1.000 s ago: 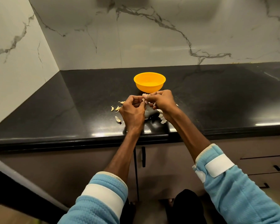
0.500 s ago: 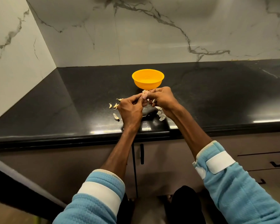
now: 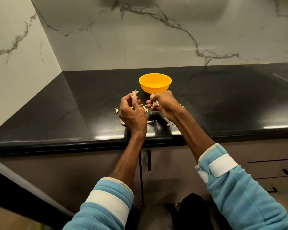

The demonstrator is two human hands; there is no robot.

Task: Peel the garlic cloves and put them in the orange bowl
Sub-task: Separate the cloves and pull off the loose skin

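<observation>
L hand (image 3: 131, 113) pinches a clove (image 3: 134, 95), pale papery tuft sticking up. R hand (image 3: 164, 103) grips torn skin bits (image 3: 155, 103), just in front of the orange bowl (image 3: 155, 89). Loose clove (image 3: 117, 110) lies on the black counter (image 3: 73, 105), left of both hands.

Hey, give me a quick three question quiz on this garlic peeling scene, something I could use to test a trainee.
1. True or false: the orange bowl stands on the black counter, beyond both hands.
2. Multiple choice: the left hand pinches A) a knife, B) a garlic clove with skin sticking up, C) a spoon.
3. Short answer: which hand grips papery garlic bits nearer the bowl?
Key: 1 true; 2 B; 3 the right hand.
</observation>
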